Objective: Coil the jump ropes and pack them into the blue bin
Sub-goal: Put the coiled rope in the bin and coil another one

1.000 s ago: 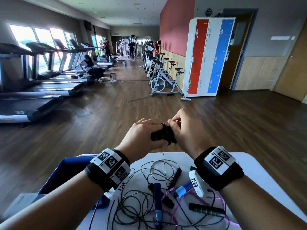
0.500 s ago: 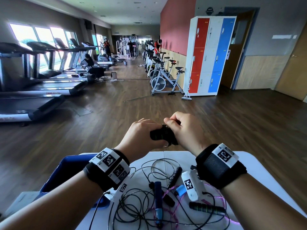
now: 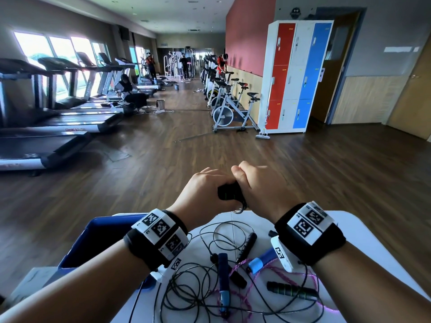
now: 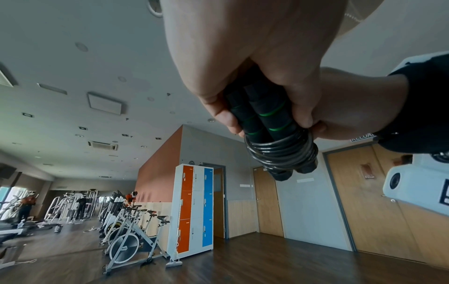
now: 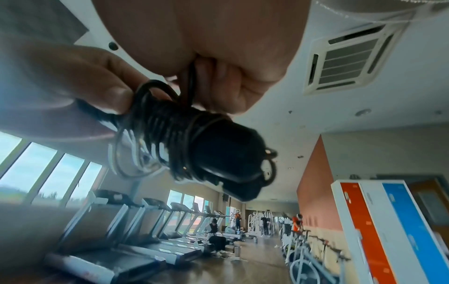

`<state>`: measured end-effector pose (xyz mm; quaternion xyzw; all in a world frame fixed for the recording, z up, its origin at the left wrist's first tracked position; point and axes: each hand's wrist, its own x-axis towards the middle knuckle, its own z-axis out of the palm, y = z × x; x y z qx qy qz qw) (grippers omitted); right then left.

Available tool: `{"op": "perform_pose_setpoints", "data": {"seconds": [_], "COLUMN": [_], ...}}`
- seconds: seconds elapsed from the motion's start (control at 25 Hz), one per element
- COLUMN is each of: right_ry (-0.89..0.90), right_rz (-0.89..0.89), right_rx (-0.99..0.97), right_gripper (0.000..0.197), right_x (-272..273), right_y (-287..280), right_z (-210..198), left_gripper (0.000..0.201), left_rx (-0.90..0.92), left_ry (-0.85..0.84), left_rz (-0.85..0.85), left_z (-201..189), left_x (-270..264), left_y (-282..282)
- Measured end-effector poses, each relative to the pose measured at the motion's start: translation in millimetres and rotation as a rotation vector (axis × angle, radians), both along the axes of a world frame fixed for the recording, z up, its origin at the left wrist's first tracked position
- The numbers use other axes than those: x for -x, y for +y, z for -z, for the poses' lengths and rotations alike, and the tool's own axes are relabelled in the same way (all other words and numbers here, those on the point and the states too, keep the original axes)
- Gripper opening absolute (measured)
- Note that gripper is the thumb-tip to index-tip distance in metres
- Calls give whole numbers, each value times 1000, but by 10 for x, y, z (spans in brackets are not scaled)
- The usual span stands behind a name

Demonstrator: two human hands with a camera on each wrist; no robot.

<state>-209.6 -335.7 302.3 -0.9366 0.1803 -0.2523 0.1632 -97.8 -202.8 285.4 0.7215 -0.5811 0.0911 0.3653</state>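
My left hand (image 3: 205,192) grips a pair of black foam jump rope handles (image 3: 229,193) with green rings, held above the far edge of the white table (image 3: 363,241). The thin black cord (image 4: 282,151) is wound in several tight turns around the handles (image 4: 264,119) near their ends. My right hand (image 3: 258,187) is pressed against the left one and pinches the loose end of the cord (image 5: 190,80) by the wound bundle (image 5: 194,138). The blue bin (image 3: 93,243) stands at the table's left side, partly hidden by my left forearm.
Loose ropes lie tangled on the table under my wrists: black cord (image 3: 193,287), a dark blue handle (image 3: 222,264), a light blue handle (image 3: 261,259), a black handle with green rings (image 3: 291,291), a pink-purple rope (image 3: 235,297). Beyond are a wooden floor, treadmills, exercise bikes and lockers (image 3: 296,75).
My right hand has turned over and round the handles with the cord, its wrist rolling to the left. The left hand keeps its grip and stays almost still.
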Motion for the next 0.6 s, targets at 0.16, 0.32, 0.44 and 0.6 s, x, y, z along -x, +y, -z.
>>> {"op": "perform_pose_setpoints", "data": {"seconds": [0.16, 0.32, 0.44, 0.6], "right_ry": [-38, -140, -266, -349], "right_rz": [-73, 10, 81, 44], "right_rx": [-169, -241, -221, -284], "right_gripper": [43, 25, 26, 26], "right_x": [-55, -111, -131, -97], "right_y": [-60, -192, -193, -129], "right_z": [16, 46, 57, 122], "left_gripper": [37, 37, 30, 30], "left_rx": [17, 39, 73, 79], "left_ry": [49, 77, 147, 196], "left_rz": [-23, -32, -35, -45], "left_z": [45, 91, 109, 132], "left_x": [-55, -93, -104, -138], "left_y": [16, 24, -2, -21]}}
